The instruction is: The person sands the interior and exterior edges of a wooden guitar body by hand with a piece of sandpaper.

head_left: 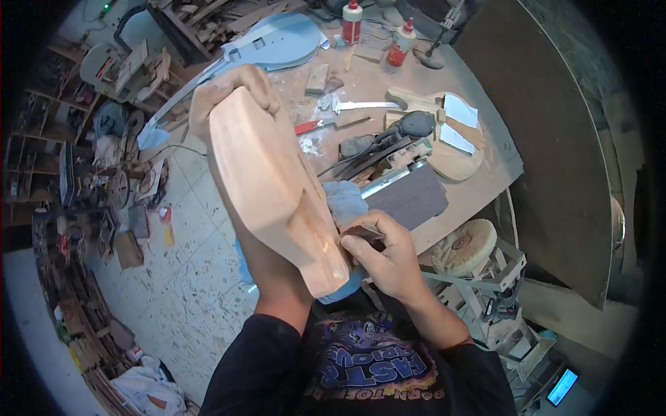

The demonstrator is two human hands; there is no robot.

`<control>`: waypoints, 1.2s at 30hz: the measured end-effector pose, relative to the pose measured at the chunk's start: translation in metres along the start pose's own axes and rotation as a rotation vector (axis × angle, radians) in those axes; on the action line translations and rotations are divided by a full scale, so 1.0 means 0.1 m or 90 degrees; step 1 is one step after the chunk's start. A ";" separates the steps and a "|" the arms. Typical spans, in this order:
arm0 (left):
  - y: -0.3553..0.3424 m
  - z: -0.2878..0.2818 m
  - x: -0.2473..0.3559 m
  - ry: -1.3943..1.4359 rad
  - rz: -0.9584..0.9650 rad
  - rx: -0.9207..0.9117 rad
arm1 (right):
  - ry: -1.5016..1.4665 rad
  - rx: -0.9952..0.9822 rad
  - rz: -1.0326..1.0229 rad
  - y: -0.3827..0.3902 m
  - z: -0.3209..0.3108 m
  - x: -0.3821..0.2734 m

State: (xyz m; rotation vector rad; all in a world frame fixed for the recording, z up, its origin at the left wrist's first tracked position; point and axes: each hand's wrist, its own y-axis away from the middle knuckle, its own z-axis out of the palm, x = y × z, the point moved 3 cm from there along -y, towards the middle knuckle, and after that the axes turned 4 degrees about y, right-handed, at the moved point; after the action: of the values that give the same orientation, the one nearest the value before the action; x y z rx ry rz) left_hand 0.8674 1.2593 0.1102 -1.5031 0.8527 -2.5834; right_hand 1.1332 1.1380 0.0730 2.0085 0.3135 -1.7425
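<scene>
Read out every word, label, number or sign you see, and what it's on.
Dark shirt: large upside-down lettering, not copied here.
Farther red bottle: label too small to read.
Nearer red bottle: label too small to read.
Lit screen: any text too small to read.

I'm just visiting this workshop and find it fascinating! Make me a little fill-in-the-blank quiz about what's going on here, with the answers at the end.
1. The left hand grips a large pale piece made of ____.
2. A small dark sheet is pinched in the person's ____ hand.
3. The long-necked guitar on the far side of the table is light ____ in colour.
4. The number of red-capped bottles standing on the table is ____.

Missing words: wood; right; blue; two.
</scene>
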 end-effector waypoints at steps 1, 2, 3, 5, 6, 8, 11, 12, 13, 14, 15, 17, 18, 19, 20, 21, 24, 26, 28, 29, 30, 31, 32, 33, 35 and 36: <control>0.00 -0.01 0.00 -0.019 0.000 -0.002 | 0.000 0.004 -0.019 -0.04 0.01 -0.01; 0.00 -0.03 0.01 -0.029 0.008 -0.011 | 0.018 -0.005 -0.037 -0.07 0.03 -0.02; 0.00 -0.05 0.02 -0.041 0.016 -0.021 | 0.036 -0.017 -0.056 -0.11 0.04 -0.03; 0.04 -0.08 0.03 -0.034 0.015 -0.018 | 0.071 -0.036 -0.106 -0.16 0.08 -0.07; 0.03 -0.07 0.00 -0.010 0.004 -0.009 | 0.091 -0.040 -0.133 -0.18 0.08 -0.10; 0.03 -0.04 -0.06 0.011 -0.002 0.017 | 0.147 -0.015 -0.254 -0.27 0.10 -0.20; 0.02 0.04 -0.06 -0.007 0.003 0.046 | 0.208 0.015 -0.398 -0.33 0.15 -0.29; -0.01 0.02 -0.04 -0.020 -0.002 0.039 | 0.195 -0.007 -0.356 -0.30 0.15 -0.22; -0.01 0.00 -0.01 -0.033 -0.007 0.031 | 0.182 -0.029 -0.315 -0.29 0.15 -0.17; 0.00 -0.02 -0.01 -0.043 -0.007 0.050 | 0.194 -0.013 -0.341 -0.30 0.16 -0.18; 0.00 0.04 -0.01 -0.048 -0.008 0.070 | 0.208 0.003 -0.362 -0.28 0.17 -0.18; 0.02 0.05 -0.04 -0.051 -0.007 0.092 | 0.216 0.043 -0.403 -0.29 0.19 -0.21; 0.00 0.02 -0.03 -0.051 -0.004 0.091 | 0.211 0.067 -0.427 -0.34 0.25 -0.24; 0.00 0.01 -0.03 -0.051 0.000 0.091 | 0.204 0.091 -0.450 -0.36 0.28 -0.27; 0.03 0.00 -0.04 -0.045 -0.007 0.101 | 0.155 0.043 -0.350 -0.34 0.26 -0.20; 0.04 0.00 -0.04 -0.039 -0.014 0.110 | 0.106 -0.004 -0.251 -0.28 0.23 -0.12; -0.03 0.03 -0.09 -0.057 0.013 0.092 | 0.173 0.019 -0.278 -0.29 0.18 -0.20; -0.02 0.05 -0.10 -0.045 0.010 0.093 | 0.194 0.114 -0.376 -0.34 0.28 -0.32; 0.02 0.02 -0.03 -0.005 -0.027 0.116 | 0.070 0.072 -0.233 -0.30 0.34 -0.18; 0.04 0.02 0.00 -0.010 -0.026 0.122 | 0.039 0.021 -0.164 -0.23 0.30 -0.12; 0.04 0.05 -0.03 -0.007 -0.024 0.126 | 0.013 -0.024 -0.091 -0.21 0.27 -0.11; 0.03 0.06 -0.06 -0.004 -0.022 0.129 | 0.043 0.016 -0.157 -0.24 0.28 -0.16; 0.02 0.06 -0.09 -0.014 -0.018 0.131 | 0.073 0.055 -0.222 -0.30 0.31 -0.24; 0.01 0.06 -0.08 -0.028 -0.012 0.135 | 0.100 0.091 -0.290 -0.33 0.33 -0.33; 0.01 0.07 -0.07 -0.041 0.004 0.133 | 0.063 0.075 -0.241 -0.31 0.33 -0.31; 0.02 0.06 -0.05 -0.042 0.014 0.125 | 0.045 0.064 -0.222 -0.30 0.34 -0.26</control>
State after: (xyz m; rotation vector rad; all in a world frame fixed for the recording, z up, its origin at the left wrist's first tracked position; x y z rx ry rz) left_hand 0.8744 1.2561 0.1078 -1.5045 0.5860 -2.5002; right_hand 1.0853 1.1510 0.0897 2.1930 0.6448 -1.9260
